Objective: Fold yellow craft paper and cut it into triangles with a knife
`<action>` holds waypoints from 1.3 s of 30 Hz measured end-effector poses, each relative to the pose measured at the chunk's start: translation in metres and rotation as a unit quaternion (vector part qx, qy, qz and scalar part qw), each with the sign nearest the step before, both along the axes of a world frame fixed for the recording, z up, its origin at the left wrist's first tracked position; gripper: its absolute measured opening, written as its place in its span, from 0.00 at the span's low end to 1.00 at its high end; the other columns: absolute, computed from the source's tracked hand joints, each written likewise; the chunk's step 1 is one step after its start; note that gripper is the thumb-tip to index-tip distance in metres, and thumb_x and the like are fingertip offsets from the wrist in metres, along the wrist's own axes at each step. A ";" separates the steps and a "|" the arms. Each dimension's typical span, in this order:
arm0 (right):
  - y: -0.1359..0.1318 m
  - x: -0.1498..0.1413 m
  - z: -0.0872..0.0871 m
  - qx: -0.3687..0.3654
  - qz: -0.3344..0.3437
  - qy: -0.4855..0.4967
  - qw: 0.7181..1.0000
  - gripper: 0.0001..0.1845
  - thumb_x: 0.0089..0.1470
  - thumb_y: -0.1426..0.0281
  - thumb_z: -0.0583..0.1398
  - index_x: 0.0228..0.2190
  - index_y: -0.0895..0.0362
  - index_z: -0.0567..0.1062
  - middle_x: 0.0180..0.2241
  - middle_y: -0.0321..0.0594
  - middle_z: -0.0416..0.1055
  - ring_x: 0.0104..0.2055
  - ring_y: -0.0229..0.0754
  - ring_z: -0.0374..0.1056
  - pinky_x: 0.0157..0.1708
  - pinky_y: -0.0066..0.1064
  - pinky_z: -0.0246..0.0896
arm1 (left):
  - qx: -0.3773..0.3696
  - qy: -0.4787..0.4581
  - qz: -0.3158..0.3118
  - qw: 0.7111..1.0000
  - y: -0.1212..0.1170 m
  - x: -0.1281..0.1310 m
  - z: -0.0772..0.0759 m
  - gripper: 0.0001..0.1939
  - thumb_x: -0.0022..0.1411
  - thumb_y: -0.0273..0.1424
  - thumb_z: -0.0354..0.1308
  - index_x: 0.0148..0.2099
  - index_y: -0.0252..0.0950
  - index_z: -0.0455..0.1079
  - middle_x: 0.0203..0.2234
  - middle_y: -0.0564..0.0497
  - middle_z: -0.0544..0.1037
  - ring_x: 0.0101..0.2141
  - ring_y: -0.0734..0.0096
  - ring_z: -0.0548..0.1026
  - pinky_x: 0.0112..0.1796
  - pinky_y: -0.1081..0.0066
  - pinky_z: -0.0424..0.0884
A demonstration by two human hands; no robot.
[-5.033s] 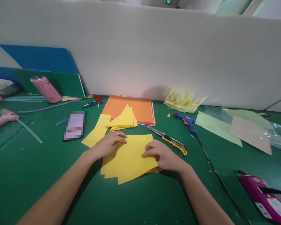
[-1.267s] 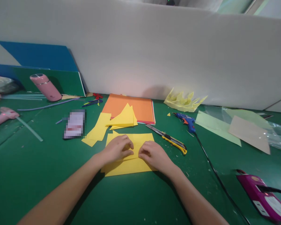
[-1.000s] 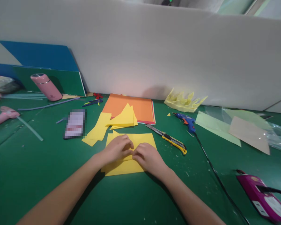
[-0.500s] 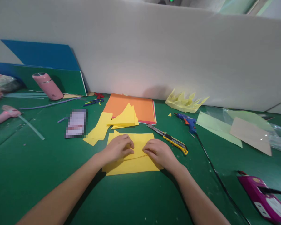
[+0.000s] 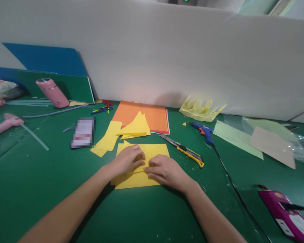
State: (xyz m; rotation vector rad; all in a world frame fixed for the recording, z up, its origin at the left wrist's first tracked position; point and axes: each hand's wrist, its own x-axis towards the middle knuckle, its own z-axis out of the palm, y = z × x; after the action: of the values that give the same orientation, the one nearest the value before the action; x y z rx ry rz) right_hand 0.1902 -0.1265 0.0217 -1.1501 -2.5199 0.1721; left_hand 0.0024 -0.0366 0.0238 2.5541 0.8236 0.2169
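A sheet of yellow paper [image 5: 155, 149], folded over along a near edge, lies on a flat stack of yellow sheets [image 5: 135, 183]. My left hand [image 5: 128, 159] rests on its left part, fingers curled and pressed down, thumb close to the index finger. On the near folded edge, right of the middle, my right hand [image 5: 167, 171] presses with bent fingers and thumb. The hands are close together but apart. Behind them lie folded yellow paper points [image 5: 136, 126] and yellow strips [image 5: 107, 140]. Parts of the folded sheet are hidden under both hands.
A utility knife [image 5: 183, 150] with its blade out lies close beyond my right hand. Further right are a blue glue gun [image 5: 202, 131] with a cord and a magenta power strip [image 5: 286, 214]. A phone [image 5: 83, 132] lies left; a pink bottle [image 5: 53, 93] leans behind it.
The top yellow sheet, flat five seconds ago, is now folded over. My left hand stays put lately, while my right hand slides left and right along the fold, now back toward the middle.
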 end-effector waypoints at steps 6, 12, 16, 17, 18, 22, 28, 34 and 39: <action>0.001 -0.013 -0.001 0.010 0.019 -0.050 0.999 0.10 0.60 0.68 0.57 0.42 0.54 0.74 0.36 0.42 0.71 0.36 0.42 0.63 0.32 0.33 0.53 | 0.000 -0.020 -0.007 1.000 0.001 0.000 -0.002 0.03 0.59 0.28 0.55 0.33 0.37 0.70 0.31 0.51 0.72 0.34 0.67 0.70 0.34 0.69 0.64; 0.000 -0.022 -0.001 0.014 0.026 -0.087 0.996 0.11 0.60 0.66 0.56 0.44 0.54 0.74 0.35 0.42 0.70 0.35 0.43 0.62 0.32 0.33 0.52 | 0.000 -0.030 -0.014 0.999 0.003 -0.001 -0.004 0.03 0.59 0.27 0.55 0.34 0.37 0.70 0.32 0.51 0.71 0.35 0.67 0.70 0.34 0.69 0.65; -0.001 -0.029 -0.001 0.006 0.030 -0.075 0.997 0.11 0.60 0.66 0.57 0.43 0.54 0.74 0.35 0.42 0.69 0.38 0.43 0.62 0.33 0.33 0.53 | -0.011 -0.030 -0.006 0.999 0.002 -0.001 -0.003 0.03 0.58 0.25 0.55 0.34 0.37 0.69 0.32 0.51 0.72 0.36 0.66 0.70 0.36 0.68 0.65; -0.001 -0.030 -0.001 0.002 0.031 -0.070 0.997 0.11 0.60 0.66 0.57 0.43 0.54 0.74 0.35 0.42 0.69 0.38 0.43 0.62 0.33 0.33 0.53 | -0.016 -0.030 -0.005 0.999 0.002 -0.001 -0.002 0.04 0.58 0.25 0.55 0.34 0.37 0.70 0.32 0.51 0.72 0.36 0.66 0.70 0.36 0.68 0.65; -0.001 -0.032 -0.001 -0.004 0.032 -0.066 0.997 0.11 0.60 0.66 0.57 0.43 0.54 0.74 0.36 0.42 0.69 0.39 0.43 0.62 0.34 0.33 0.53 | -0.020 -0.030 -0.002 0.999 0.001 -0.001 -0.001 0.04 0.58 0.24 0.55 0.34 0.37 0.70 0.32 0.51 0.72 0.36 0.66 0.70 0.36 0.68 0.65; -0.002 -0.040 0.001 -0.023 0.028 -0.061 0.997 0.12 0.60 0.65 0.56 0.45 0.52 0.74 0.38 0.42 0.69 0.42 0.44 0.61 0.36 0.33 0.54 | -0.030 -0.029 0.004 0.999 0.000 0.000 0.002 0.05 0.58 0.24 0.53 0.34 0.36 0.70 0.32 0.51 0.71 0.36 0.66 0.70 0.36 0.68 0.65; -0.001 -0.035 0.001 -0.045 0.025 -0.024 0.998 0.13 0.62 0.66 0.53 0.45 0.54 0.73 0.41 0.42 0.70 0.42 0.43 0.61 0.39 0.34 0.55 | -0.031 -0.033 -0.011 0.999 0.001 -0.001 0.002 0.05 0.57 0.22 0.54 0.34 0.36 0.70 0.32 0.51 0.71 0.36 0.66 0.70 0.36 0.68 0.65; -0.002 -0.027 0.002 -0.059 -0.012 -0.055 0.997 0.14 0.62 0.67 0.53 0.47 0.56 0.71 0.42 0.44 0.68 0.40 0.44 0.60 0.41 0.36 0.54 | -0.049 -0.044 -0.031 0.997 0.005 -0.004 0.002 0.07 0.62 0.26 0.50 0.35 0.36 0.69 0.32 0.51 0.70 0.36 0.67 0.69 0.35 0.69 0.65; -0.003 -0.028 0.003 -0.064 -0.017 -0.074 0.995 0.15 0.63 0.66 0.51 0.49 0.52 0.70 0.41 0.44 0.67 0.42 0.45 0.58 0.41 0.37 0.53 | -0.092 -0.049 -0.029 0.994 0.006 -0.008 0.004 0.07 0.63 0.28 0.50 0.37 0.36 0.70 0.36 0.50 0.68 0.36 0.68 0.69 0.37 0.68 0.66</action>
State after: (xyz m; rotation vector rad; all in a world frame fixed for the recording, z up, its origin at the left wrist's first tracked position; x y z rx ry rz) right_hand 0.1618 -0.1299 0.0243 -1.2972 -2.6490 0.2515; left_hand -0.0053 -0.0302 0.0275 2.3714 0.6974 0.2358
